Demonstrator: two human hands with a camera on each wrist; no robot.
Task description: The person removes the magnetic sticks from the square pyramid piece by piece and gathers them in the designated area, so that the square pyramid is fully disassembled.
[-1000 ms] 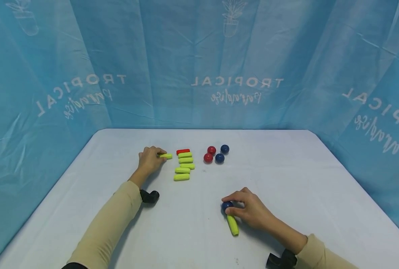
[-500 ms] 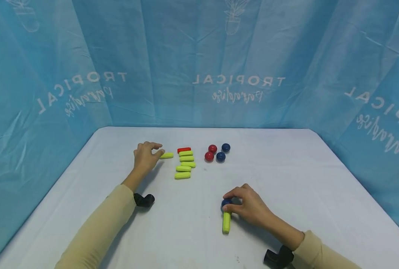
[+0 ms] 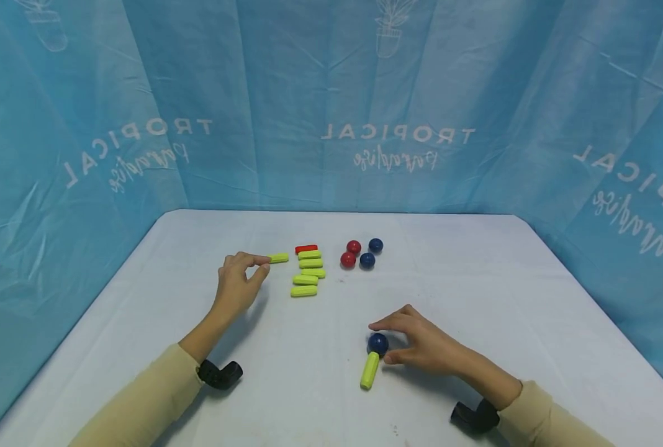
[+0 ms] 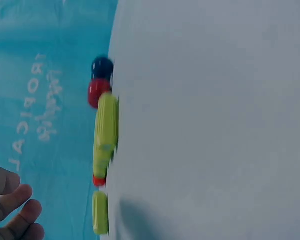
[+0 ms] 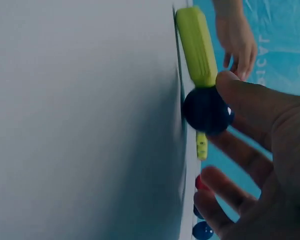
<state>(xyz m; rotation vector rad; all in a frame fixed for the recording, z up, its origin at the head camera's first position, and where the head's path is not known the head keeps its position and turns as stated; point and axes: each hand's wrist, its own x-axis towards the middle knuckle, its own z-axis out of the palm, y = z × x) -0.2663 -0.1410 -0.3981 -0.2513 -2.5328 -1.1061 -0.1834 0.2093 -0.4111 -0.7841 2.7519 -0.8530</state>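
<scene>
My right hand (image 3: 421, 344) is spread around a dark blue ball (image 3: 378, 344) on the white table. Its index finger stands off behind the ball, and its thumb is close at the ball's near right side. A yellow-green ridged stick (image 3: 369, 371) lies with one end against that ball, its other end pointing toward me and slightly left. In the right wrist view the thumb overlaps the place where stick (image 5: 196, 45) and ball (image 5: 207, 111) meet. My left hand (image 3: 236, 282), fingers loosely bent and holding nothing, hovers just nearer to me than a lone yellow-green stick (image 3: 279, 257).
Several yellow-green sticks (image 3: 311, 264) lie in a column right of the lone one, with a red stick (image 3: 306, 249) at the far end. Two red balls (image 3: 348, 260) and two blue balls (image 3: 367, 261) cluster further right. A blue printed curtain (image 3: 331, 105) hangs behind the table (image 3: 477, 285).
My left hand has let go of the lone stick and drawn back toward me. My right fingers have opened off the blue ball, and the attached stick's near end has swung left.
</scene>
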